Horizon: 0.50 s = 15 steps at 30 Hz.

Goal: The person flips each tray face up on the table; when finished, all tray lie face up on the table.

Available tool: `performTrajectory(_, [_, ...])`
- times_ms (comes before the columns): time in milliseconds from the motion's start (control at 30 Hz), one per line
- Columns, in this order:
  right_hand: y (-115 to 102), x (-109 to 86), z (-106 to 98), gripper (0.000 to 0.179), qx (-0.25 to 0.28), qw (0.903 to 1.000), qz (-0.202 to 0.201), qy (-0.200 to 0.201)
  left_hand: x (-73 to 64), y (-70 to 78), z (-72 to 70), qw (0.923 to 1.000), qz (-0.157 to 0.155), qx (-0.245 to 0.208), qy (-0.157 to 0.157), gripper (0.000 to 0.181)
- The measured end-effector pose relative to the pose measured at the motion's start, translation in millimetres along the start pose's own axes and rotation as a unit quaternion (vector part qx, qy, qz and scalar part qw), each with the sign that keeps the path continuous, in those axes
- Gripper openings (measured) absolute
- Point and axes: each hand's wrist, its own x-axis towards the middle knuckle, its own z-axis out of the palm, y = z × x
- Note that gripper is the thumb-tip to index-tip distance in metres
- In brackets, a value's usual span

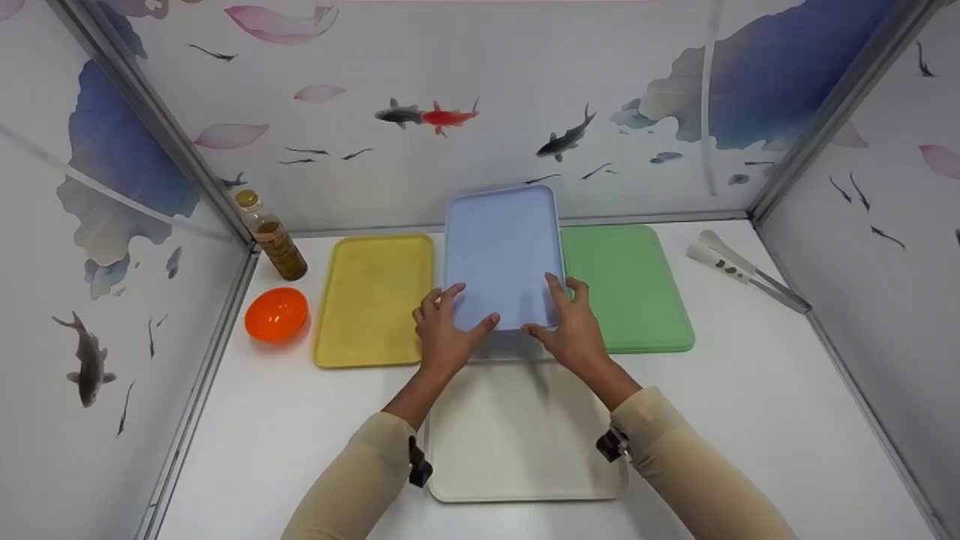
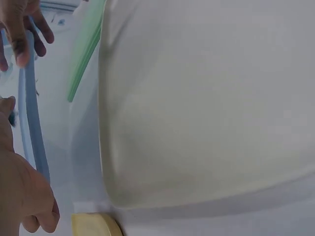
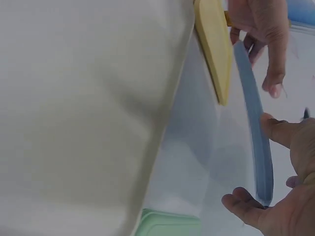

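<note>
Currently, the left hand [image 1: 444,331] and right hand [image 1: 575,331] grip the blue tray [image 1: 502,251] near its front corners, above the table [image 1: 750,427], between yellow tray [image 1: 375,304] and green tray [image 1: 630,289]; matched movement should prevent twisting.

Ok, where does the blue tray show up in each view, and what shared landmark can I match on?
Head: the blue tray is near the centre, its broad face visible.
Left wrist: at the left side, seen nearly edge-on as a narrow upright strip.
Right wrist: right of centre, a narrow strip slanting toward the lower right.
Shared landmark: the cream tray, bottom centre, centre-right and left respectively.
</note>
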Motion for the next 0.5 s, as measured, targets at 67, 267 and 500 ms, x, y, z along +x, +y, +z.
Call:
performTrajectory(67, [10,1.0,2,0.101,0.004,0.9999,0.009,-0.009,-1.2,-0.2,-1.0,0.9998,0.016,0.013,-0.002,0.086])
performTrajectory(267, [29,4.9,9,0.106,-0.007,0.9992,0.026,-0.030,-2.5,-2.0,-4.4,0.9989,0.022,0.030,-0.029,0.087])
performTrajectory(500, [37,4.2,18,0.104,-0.044,0.9979,0.023,-0.042,-1.4,-11.8,-8.3,0.9967,0.008,0.037,-0.072,0.089])
